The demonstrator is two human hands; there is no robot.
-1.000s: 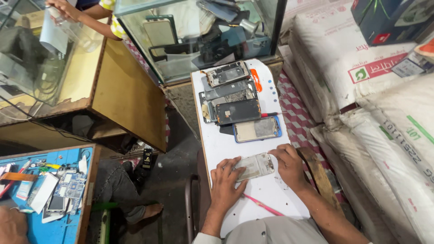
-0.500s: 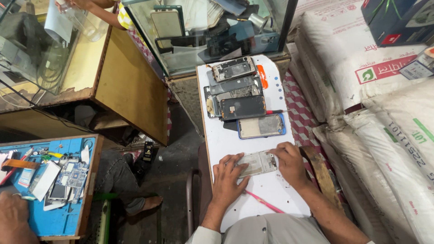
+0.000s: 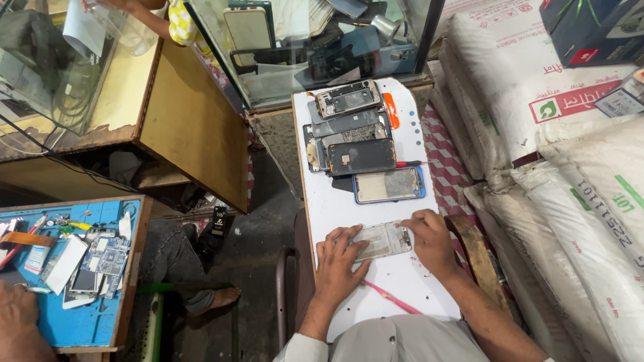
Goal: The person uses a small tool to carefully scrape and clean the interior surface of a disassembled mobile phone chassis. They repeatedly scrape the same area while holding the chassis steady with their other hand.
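Item one: your left hand (image 3: 341,258) is lying flat and open, fingers spread, pressing down on the left end of a pale phone frame (image 3: 382,240). Item two: your right hand (image 3: 429,243) is resting with loosely curled fingers on the right end of the same frame, fingertips touching its edge; it is not closing around it. The frame is lying across the near half of the narrow white board (image 3: 349,214) in front of you, between your two hands.

Item three: a thin pink tool (image 3: 392,299) is lying on the board just below your left hand, apart from it.

Item four: farther up the board, a blue-rimmed phone shell (image 3: 389,185) is lying face up, and beyond it a stack of opened phones (image 3: 349,127) is sitting overlapped, with an orange strip (image 3: 392,110) beside them.

Item five: a glass cabinet (image 3: 315,40) is standing at the board's far end; white sacks (image 3: 570,161) are piled to your right.

Item six: at far left, another person's hand (image 3: 17,315) is resting by a blue tray (image 3: 94,322) of small parts.
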